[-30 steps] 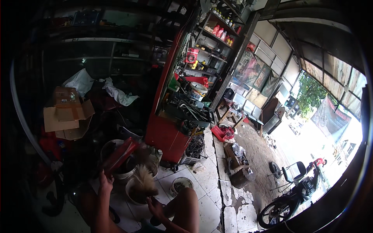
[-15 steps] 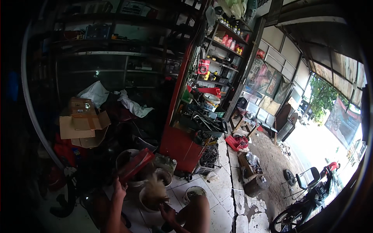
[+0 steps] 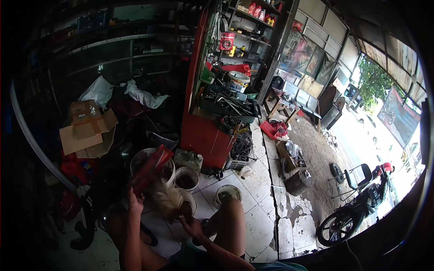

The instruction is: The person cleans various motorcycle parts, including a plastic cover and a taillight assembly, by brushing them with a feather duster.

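Note:
My left hand [image 3: 134,202] is closed around the lower end of a long red panel [image 3: 152,170], which slants up to the right. Its far end overlaps a large pale bucket [image 3: 170,176]. In my right hand [image 3: 192,227] is the handle of a duster with tan, shaggy bristles [image 3: 166,196]. The bristles are just below and right of the panel; whether they touch it I cannot tell. Partly behind the duster stands a white bucket [image 3: 191,201]. My bent right knee [image 3: 231,217] is beside the right hand.
A bucket with a dark inside [image 3: 186,178] and a small pail [image 3: 228,191] stand on white floor tiles. Left lies an opened cardboard box [image 3: 87,131]. Ahead is a red cabinet [image 3: 203,147]; a crate of cables [image 3: 239,163] sits beside it. Rightward stands a motorcycle [image 3: 357,210].
The duster, blurred before, has moved slightly left toward the panel. My left hand still holds the panel. The whole view has shifted, so most things appear higher in the picture.

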{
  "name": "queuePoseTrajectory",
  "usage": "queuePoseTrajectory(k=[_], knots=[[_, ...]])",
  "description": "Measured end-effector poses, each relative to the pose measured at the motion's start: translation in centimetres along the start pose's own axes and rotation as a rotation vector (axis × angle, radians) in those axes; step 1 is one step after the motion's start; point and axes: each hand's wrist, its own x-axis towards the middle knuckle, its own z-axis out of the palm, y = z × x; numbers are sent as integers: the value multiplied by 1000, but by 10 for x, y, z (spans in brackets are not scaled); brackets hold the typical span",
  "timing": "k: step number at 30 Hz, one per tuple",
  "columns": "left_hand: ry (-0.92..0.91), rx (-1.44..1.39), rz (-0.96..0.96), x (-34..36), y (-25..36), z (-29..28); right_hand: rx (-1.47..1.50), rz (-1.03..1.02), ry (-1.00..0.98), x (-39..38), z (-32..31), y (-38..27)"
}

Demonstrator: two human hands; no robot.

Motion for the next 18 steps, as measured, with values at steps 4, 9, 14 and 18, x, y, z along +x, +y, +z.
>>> queuePoseTrajectory(k=[4,9,14,18], knots=[[30,-19,-9,-6,-1,9,140,190,92,3,12,17],[42,-43,-10,3,-2,2,2,9,27,-6,0,-7],[94,4,-35,-16,4,19,106,-17,133,-1,0,-8],[80,-20,-36,-10,7,13,-16,-167,211,3,-3,-11]])
